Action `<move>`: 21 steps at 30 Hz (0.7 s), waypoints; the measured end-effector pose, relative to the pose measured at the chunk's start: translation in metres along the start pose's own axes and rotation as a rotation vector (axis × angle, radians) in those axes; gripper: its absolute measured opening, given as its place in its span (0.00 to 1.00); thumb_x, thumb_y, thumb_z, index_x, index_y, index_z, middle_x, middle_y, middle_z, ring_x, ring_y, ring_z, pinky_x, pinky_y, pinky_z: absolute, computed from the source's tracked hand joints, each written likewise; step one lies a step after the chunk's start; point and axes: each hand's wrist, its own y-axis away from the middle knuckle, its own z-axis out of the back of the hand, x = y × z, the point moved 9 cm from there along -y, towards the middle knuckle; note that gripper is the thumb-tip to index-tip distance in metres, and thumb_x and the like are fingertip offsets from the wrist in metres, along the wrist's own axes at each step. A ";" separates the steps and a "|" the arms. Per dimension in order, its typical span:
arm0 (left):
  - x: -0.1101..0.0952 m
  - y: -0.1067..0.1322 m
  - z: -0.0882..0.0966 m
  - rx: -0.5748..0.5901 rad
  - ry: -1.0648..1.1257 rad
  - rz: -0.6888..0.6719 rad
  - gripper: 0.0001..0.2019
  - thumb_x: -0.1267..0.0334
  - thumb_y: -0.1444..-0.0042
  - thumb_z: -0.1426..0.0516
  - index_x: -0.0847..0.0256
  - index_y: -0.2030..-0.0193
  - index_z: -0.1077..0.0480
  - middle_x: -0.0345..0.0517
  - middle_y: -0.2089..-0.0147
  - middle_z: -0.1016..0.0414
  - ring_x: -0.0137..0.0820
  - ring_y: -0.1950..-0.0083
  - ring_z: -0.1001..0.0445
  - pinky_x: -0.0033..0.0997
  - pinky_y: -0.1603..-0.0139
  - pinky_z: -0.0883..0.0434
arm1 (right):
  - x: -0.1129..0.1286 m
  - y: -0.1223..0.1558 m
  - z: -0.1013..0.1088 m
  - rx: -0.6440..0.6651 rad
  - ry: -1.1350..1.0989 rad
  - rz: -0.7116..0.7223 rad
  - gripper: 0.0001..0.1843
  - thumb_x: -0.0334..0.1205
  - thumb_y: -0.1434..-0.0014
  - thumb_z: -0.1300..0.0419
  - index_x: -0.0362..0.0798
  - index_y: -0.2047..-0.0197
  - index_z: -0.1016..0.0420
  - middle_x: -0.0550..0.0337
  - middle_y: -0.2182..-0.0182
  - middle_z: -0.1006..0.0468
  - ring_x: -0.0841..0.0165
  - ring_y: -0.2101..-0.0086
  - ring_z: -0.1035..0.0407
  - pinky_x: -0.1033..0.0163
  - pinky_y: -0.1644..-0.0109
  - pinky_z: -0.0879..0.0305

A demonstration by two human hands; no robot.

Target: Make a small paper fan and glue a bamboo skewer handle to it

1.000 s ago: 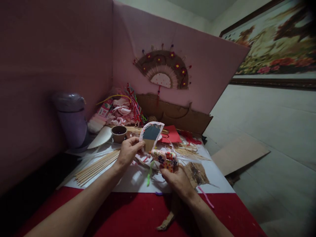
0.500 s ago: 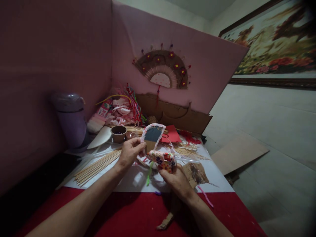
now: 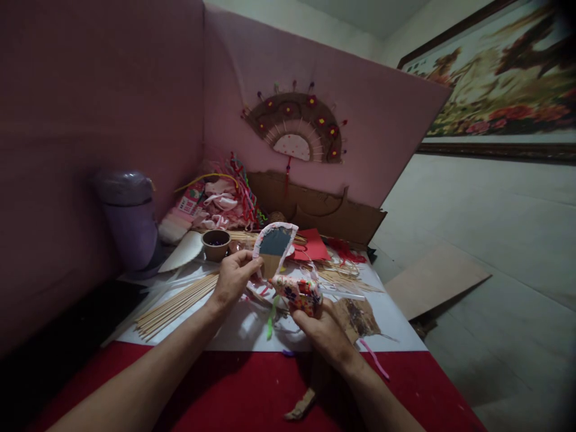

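Note:
My left hand point(image 3: 233, 276) pinches the lower left edge of a small fan-shaped card piece point(image 3: 274, 245), dark in the middle with a white trimmed rim, and holds it upright above the table. My right hand point(image 3: 320, 332) is closed round a flower-patterned tool point(image 3: 299, 292) shaped like a glue gun. The tool's tip touches the lower edge of the card piece. Both hands hover over a white sheet point(image 3: 391, 324) on the red tablecloth point(image 3: 234, 390).
A bundle of bamboo sticks point(image 3: 173, 303) lies left of my hands. A small brown bowl point(image 3: 216, 243), a lilac lidded bin point(image 3: 128, 213), ribbons point(image 3: 227, 195), red paper point(image 3: 312, 245) and cardboard scraps point(image 3: 357, 315) crowd the back. A finished decorated fan point(image 3: 297, 126) hangs on the pink board.
The hands have barely shifted. The card piece tilted a little and came back, and the patterned tool stays at its lower edge.

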 end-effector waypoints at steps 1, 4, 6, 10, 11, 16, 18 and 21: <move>0.001 -0.001 0.002 -0.015 0.005 -0.001 0.09 0.62 0.57 0.40 0.65 0.78 0.33 0.37 0.84 0.32 0.24 0.82 0.34 0.24 0.78 0.35 | 0.000 0.000 0.002 -0.023 -0.003 -0.001 0.08 0.32 0.50 0.47 0.44 0.76 0.29 0.66 0.81 0.33 0.73 0.77 0.42 0.69 0.72 0.44; 0.005 -0.004 0.008 -0.054 0.038 0.017 0.09 0.62 0.58 0.40 0.65 0.79 0.33 0.37 0.85 0.33 0.23 0.83 0.35 0.22 0.79 0.36 | -0.001 0.001 0.011 -0.122 -0.067 -0.023 0.08 0.37 0.50 0.44 0.43 0.76 0.27 0.63 0.80 0.29 0.70 0.76 0.38 0.68 0.72 0.41; 0.008 -0.005 0.010 -0.073 0.071 0.040 0.09 0.62 0.58 0.39 0.65 0.78 0.32 0.37 0.84 0.33 0.23 0.83 0.35 0.22 0.79 0.36 | -0.007 0.002 0.022 -0.253 -0.157 -0.058 0.10 0.40 0.49 0.42 0.43 0.75 0.26 0.61 0.79 0.28 0.69 0.76 0.36 0.67 0.72 0.40; 0.011 -0.001 0.000 0.001 0.197 0.125 0.09 0.61 0.58 0.39 0.65 0.77 0.33 0.37 0.83 0.33 0.24 0.82 0.34 0.24 0.78 0.34 | -0.032 0.005 0.044 -0.531 -0.461 -0.196 0.14 0.47 0.52 0.37 0.43 0.76 0.29 0.64 0.86 0.33 0.74 0.84 0.42 0.69 0.82 0.46; 0.012 0.002 -0.008 0.053 0.243 0.158 0.09 0.61 0.58 0.38 0.65 0.77 0.33 0.37 0.82 0.33 0.24 0.81 0.34 0.25 0.77 0.33 | -0.038 0.004 0.044 -0.553 -0.572 -0.226 0.15 0.47 0.54 0.35 0.43 0.75 0.30 0.65 0.85 0.33 0.75 0.85 0.43 0.71 0.84 0.49; 0.021 0.027 -0.049 0.315 0.351 0.281 0.10 0.61 0.56 0.38 0.65 0.76 0.34 0.36 0.81 0.34 0.23 0.81 0.34 0.26 0.76 0.32 | -0.047 -0.005 0.024 -0.421 -0.968 -0.289 0.23 0.49 0.62 0.30 0.44 0.71 0.34 0.65 0.81 0.31 0.79 0.85 0.45 0.75 0.87 0.53; 0.027 0.034 -0.059 0.373 0.297 0.282 0.11 0.61 0.55 0.39 0.65 0.77 0.34 0.37 0.81 0.33 0.23 0.81 0.33 0.25 0.76 0.33 | -0.045 -0.006 0.019 -0.384 -1.001 -0.282 0.23 0.50 0.61 0.30 0.45 0.71 0.36 0.69 0.84 0.35 0.80 0.86 0.46 0.75 0.87 0.52; 0.029 0.040 -0.068 0.442 0.229 0.239 0.11 0.59 0.53 0.39 0.65 0.75 0.32 0.39 0.80 0.30 0.23 0.80 0.32 0.23 0.76 0.36 | -0.046 -0.003 0.018 -0.412 -0.967 -0.296 0.23 0.48 0.61 0.30 0.46 0.73 0.39 0.74 0.87 0.40 0.80 0.88 0.49 0.75 0.88 0.52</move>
